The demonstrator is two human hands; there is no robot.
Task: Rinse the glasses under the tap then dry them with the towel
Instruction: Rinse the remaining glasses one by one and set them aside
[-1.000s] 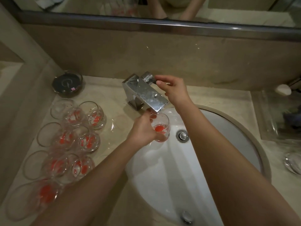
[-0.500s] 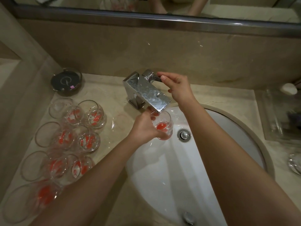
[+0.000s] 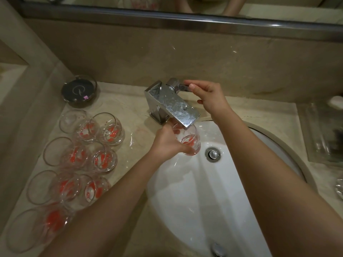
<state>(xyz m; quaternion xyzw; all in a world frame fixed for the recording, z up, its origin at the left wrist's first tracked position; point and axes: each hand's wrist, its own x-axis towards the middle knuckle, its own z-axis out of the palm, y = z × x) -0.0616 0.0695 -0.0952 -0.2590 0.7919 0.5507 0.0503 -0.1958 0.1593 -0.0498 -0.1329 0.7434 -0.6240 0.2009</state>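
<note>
Gripping a clear glass [image 3: 188, 141] with red markings, the left hand [image 3: 167, 143] holds it directly beneath the spout of the chrome tap [image 3: 171, 104], over the back part of the white sink [image 3: 194, 191]. The fingers curl round the glass's side and base, and the glass stands roughly upright with its mouth just under the spout. Whether water is running cannot be told. The right hand [image 3: 209, 97] reaches to the tap's rear, its thumb and forefinger pinching the lever handle [image 3: 181, 87] that sticks out toward the right of the tap body.

To the left of the tap, on the beige stone counter [image 3: 133, 112], a cluster of similar glasses [image 3: 87, 154] with red markings lies in rows, packed close and several touching. Behind that cluster, farther left of the tap, sits a round dark dish [image 3: 79, 91]. Just right of the held glass, below the tap, is the sink's metal drain [image 3: 213, 154].
</note>
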